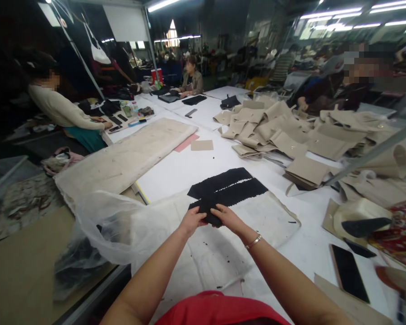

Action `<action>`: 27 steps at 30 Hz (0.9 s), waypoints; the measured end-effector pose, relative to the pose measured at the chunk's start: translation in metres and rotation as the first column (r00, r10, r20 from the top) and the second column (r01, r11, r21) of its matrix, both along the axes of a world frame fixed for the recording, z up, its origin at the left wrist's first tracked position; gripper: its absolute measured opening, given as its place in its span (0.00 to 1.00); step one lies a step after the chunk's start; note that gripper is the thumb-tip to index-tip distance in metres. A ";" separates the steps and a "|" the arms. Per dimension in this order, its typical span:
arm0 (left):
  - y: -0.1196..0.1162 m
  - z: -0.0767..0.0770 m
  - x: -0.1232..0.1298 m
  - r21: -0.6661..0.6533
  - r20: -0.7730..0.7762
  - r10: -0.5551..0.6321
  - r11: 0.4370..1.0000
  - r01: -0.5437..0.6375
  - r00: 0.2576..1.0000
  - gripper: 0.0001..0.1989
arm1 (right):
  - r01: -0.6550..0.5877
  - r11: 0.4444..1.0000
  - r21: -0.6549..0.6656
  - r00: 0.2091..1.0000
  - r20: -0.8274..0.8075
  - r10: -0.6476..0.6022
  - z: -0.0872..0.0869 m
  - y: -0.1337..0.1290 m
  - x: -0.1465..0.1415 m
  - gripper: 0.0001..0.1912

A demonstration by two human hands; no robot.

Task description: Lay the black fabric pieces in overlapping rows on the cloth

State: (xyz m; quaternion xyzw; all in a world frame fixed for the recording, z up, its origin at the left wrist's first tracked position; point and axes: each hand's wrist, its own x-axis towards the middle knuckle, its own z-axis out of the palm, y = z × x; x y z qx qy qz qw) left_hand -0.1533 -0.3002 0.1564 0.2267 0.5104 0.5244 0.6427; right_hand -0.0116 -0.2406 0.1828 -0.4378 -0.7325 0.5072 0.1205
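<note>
So both my left hand point(193, 219) and right hand point(228, 218) are closed around a small black piece point(211, 215), right at the near edge of the black strips point(228, 187).

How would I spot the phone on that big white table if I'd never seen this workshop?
Start at the big white table and its heap of beige pieces. Come toward the wearer, right of the right forearm, to the phone lying screen up. Its flat black rectangle and thin pale edge set it apart from the patterned red cloth nearby.
</note>
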 end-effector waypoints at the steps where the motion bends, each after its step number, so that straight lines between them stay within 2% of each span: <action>1: 0.004 -0.002 -0.004 -0.014 -0.023 0.018 1.000 -0.018 1.000 0.18 | -0.041 0.997 0.068 0.998 0.058 0.037 0.001 0.004 -0.004 0.11; 2: 0.008 -0.005 -0.005 -0.022 -0.059 0.049 0.998 -0.050 0.997 0.16 | -0.077 0.982 0.171 0.987 0.150 0.051 0.001 0.006 -0.009 0.10; 4: 0.015 -0.012 -0.006 -0.025 -0.140 0.121 0.992 -0.125 0.983 0.14 | -0.158 0.919 0.361 0.938 0.346 0.025 0.001 0.008 -0.018 0.08; 6: 0.020 -0.017 -0.006 -0.024 -0.190 0.180 0.982 -0.188 0.965 0.12 | -0.224 0.874 0.432 0.888 0.460 0.001 -0.001 0.010 -0.025 0.09; 7: 0.021 -0.018 -0.008 -0.026 -0.193 0.187 0.980 -0.196 0.963 0.13 | -0.234 0.871 0.432 0.882 0.471 0.003 -0.002 0.012 -0.026 0.10; 9: 0.020 -0.018 -0.015 -0.022 -0.133 0.141 0.989 -0.145 0.981 0.14 | -0.219 0.906 0.363 0.914 0.402 0.060 -0.006 0.019 -0.025 0.10; 11: 0.018 -0.019 -0.022 -0.011 0.005 0.036 0.999 -0.036 0.999 0.16 | -0.210 0.952 0.222 0.956 0.251 0.153 -0.011 0.027 -0.022 0.12; 13: 0.016 -0.023 -0.024 -0.023 0.119 -0.031 0.999 0.034 0.992 0.17 | -0.226 0.963 0.150 0.965 0.173 0.199 -0.017 0.030 -0.020 0.12; 15: 0.016 -0.033 -0.021 -0.074 0.098 0.015 0.997 -0.007 0.995 0.16 | -0.227 0.942 0.247 0.946 0.284 0.154 -0.025 0.027 -0.024 0.10; 17: 0.017 -0.046 -0.016 -0.099 -0.042 0.124 0.987 -0.127 0.991 0.14 | -0.267 0.885 0.380 0.893 0.444 0.079 -0.033 0.020 -0.031 0.07; 19: 0.017 -0.057 -0.016 -0.086 -0.160 0.186 0.976 -0.202 0.969 0.13 | -0.306 0.850 0.429 0.862 0.504 0.056 -0.042 0.015 -0.037 0.07; 21: 0.016 -0.064 -0.025 -0.094 -0.135 0.153 0.981 -0.167 0.979 0.13 | -0.291 0.875 0.388 0.887 0.451 0.095 -0.051 0.017 -0.042 0.09; 24: 0.014 -0.065 -0.047 -0.140 0.062 0.036 0.990 -0.027 0.997 0.17 | -0.233 0.945 0.229 0.942 0.295 0.161 -0.063 0.030 -0.048 0.13; 25: 0.015 -0.065 -0.053 -0.152 0.101 0.027 0.988 -0.012 0.995 0.18 | -0.224 0.954 0.199 0.950 0.265 0.168 -0.065 0.035 -0.052 0.13; 27: 0.021 -0.066 -0.061 -0.184 0.069 0.082 0.981 -0.068 0.994 0.18 | -0.214 0.944 0.252 0.952 0.271 0.143 -0.068 0.040 -0.062 0.13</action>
